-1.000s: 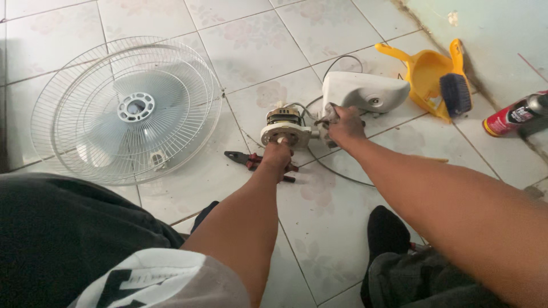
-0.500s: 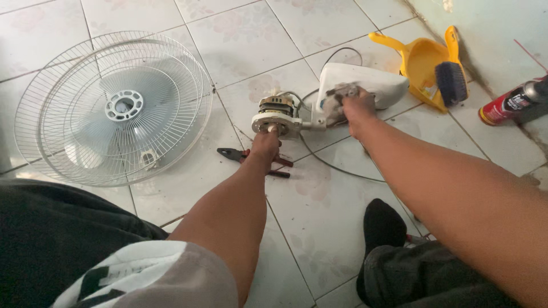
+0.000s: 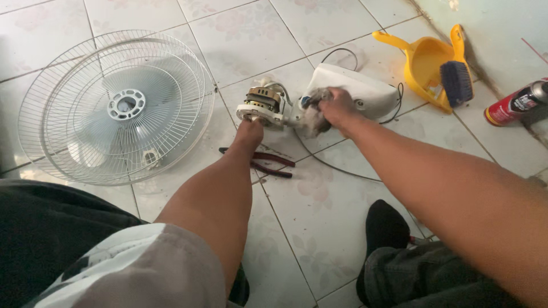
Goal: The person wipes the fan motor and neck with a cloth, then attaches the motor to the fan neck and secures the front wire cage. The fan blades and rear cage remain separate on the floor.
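A bare fan motor with copper windings and a white front plate is held above the tiled floor. My left hand grips the front of the motor from below. My right hand holds a grey rag against the motor's neck, where it joins the white plastic rear housing. Thin cables run from the motor past the housing.
A white wire fan guard with blades lies on the floor at the left. Red-handled pliers lie below the motor. A yellow dustpan with a brush stands at the wall, a red spray can beside it.
The motor has been tilted and lifted toward the upper left. My right hand has slid down from the housing to the neck, the rag now showing under it.
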